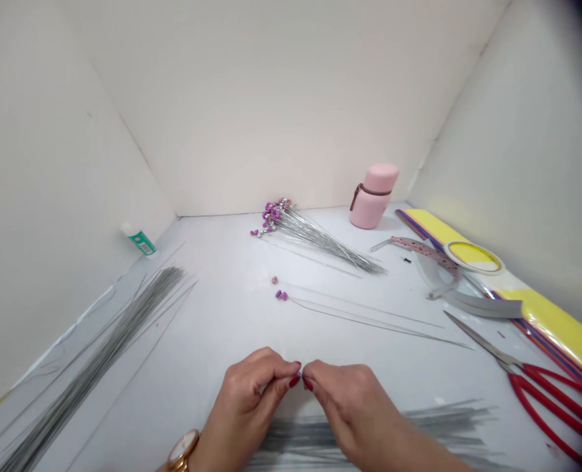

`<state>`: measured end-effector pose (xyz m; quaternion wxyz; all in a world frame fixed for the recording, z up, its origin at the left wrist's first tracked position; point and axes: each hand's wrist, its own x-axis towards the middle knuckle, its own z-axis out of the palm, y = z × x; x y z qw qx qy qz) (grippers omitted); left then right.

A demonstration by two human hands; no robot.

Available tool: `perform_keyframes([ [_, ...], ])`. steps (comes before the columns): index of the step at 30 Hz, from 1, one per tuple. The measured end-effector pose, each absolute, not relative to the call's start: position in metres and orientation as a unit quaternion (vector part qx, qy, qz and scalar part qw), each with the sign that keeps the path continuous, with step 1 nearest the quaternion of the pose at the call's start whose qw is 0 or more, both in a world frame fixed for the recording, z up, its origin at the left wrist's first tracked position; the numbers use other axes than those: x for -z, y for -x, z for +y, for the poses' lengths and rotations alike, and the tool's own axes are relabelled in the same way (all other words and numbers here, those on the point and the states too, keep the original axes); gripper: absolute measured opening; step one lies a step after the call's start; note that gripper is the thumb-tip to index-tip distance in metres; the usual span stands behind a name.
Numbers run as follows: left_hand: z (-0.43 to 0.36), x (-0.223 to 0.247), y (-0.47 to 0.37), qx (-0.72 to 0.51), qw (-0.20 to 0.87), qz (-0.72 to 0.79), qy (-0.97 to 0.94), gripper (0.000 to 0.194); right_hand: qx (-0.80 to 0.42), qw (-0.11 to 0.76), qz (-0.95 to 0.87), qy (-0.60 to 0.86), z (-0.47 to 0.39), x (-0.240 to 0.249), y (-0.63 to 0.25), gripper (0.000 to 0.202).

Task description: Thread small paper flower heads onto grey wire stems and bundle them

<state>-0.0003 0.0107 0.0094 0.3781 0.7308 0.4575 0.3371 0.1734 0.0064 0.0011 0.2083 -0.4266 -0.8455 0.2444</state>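
At the lower middle, my left hand (252, 400) and my right hand (350, 406) meet fingertip to fingertip, each in a pinch. Something tiny sits between the fingertips, too small and hidden to name. Beneath my wrists lies a bundle of grey wires (443, 426). Beyond my hands, two purple beads (282, 295) on thin wires and a single pinkish bead (274, 280) on a wire rest on the white table (222, 308). Farther back lies a bunch of wires (320, 237) tipped with purple and silver beads.
Left: a long wire bundle (109, 354) and a green-and-white tube (142, 241). Back: a pink bottle (372, 196). Right: red-handled scissors (514, 367), a tape roll (474, 257), grey curved strips (485, 305) and yellow sheets (561, 318). White walls surround the table's back and sides.
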Motion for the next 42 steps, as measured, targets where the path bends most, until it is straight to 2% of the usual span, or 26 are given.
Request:
perform_keyframes([
  [3,0.011,-0.011,0.000,-0.337,0.390,0.451,-0.729,0.018,-0.463,0.233,-0.725,0.453,0.009,-0.007,-0.171,0.024],
  [5,0.013,-0.013,-0.001,-0.342,0.409,0.462,-0.709,0.017,-0.523,0.242,-0.676,0.458,0.011,-0.011,-0.170,0.024],
  [11,0.024,-0.007,-0.002,-0.385,0.525,0.530,-0.543,0.016,-0.337,0.228,-0.781,0.473,0.020,-0.009,-0.180,0.022],
  [18,0.032,0.007,0.009,-0.455,0.568,0.551,-0.409,0.022,-0.186,0.199,-0.821,0.501,0.028,-0.006,-0.191,0.019],
  [21,0.034,0.009,0.008,-0.472,0.573,0.542,-0.394,0.021,-0.207,0.190,-0.840,0.463,0.020,-0.018,-0.186,0.013],
  [24,0.035,0.008,0.007,-0.476,0.571,0.537,-0.400,0.020,-0.283,0.103,-0.870,0.389,0.007,-0.024,-0.176,0.005],
  [27,0.036,0.007,0.008,-0.475,0.569,0.534,-0.407,0.019,-0.242,0.001,-0.899,0.365,-0.002,-0.020,-0.167,0.008],
  [29,0.036,0.006,0.008,-0.476,0.569,0.534,-0.407,0.019,-0.221,-0.023,-0.906,0.359,-0.004,-0.016,-0.165,0.006],
  [36,0.035,0.006,0.008,-0.476,0.575,0.531,-0.402,0.019,-0.155,0.010,-0.934,0.321,-0.003,-0.005,-0.170,0.008],
  [42,0.035,0.006,0.008,-0.479,0.580,0.527,-0.396,0.019,-0.172,0.048,-0.920,0.349,-0.004,-0.005,-0.173,0.013],
])
